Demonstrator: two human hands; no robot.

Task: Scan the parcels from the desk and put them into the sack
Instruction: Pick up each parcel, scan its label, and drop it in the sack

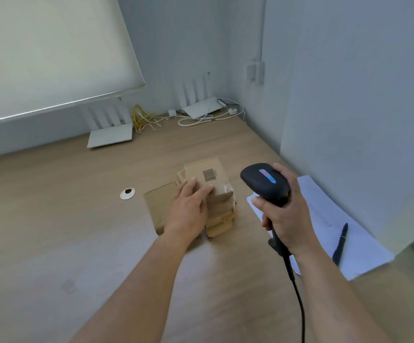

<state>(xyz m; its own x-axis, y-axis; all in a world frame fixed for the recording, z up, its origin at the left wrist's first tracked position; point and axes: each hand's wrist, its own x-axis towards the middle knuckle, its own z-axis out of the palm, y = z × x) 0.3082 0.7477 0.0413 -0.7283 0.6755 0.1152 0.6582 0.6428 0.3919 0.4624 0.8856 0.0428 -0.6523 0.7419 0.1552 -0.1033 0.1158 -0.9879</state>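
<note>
While the right hand is clenched around the handle of a black scanner, the left hand lies flat and released on the top parcel of a brown stack on the table. This parcel shows a barcode; its digits are unreadable. A flat parcel lies beside the stack.

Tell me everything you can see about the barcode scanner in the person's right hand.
The barcode scanner is a black, plastic-looking handheld model with a rounded head carrying a blue and red marking on top. Its head points left, toward the stack of parcels whose top box shows a barcode. The right hand wraps around its handle, thumb on the left side, holding it above the desk. A black cable runs from the handle's base down toward the bottom of the picture. Only the hand touches it.
</note>
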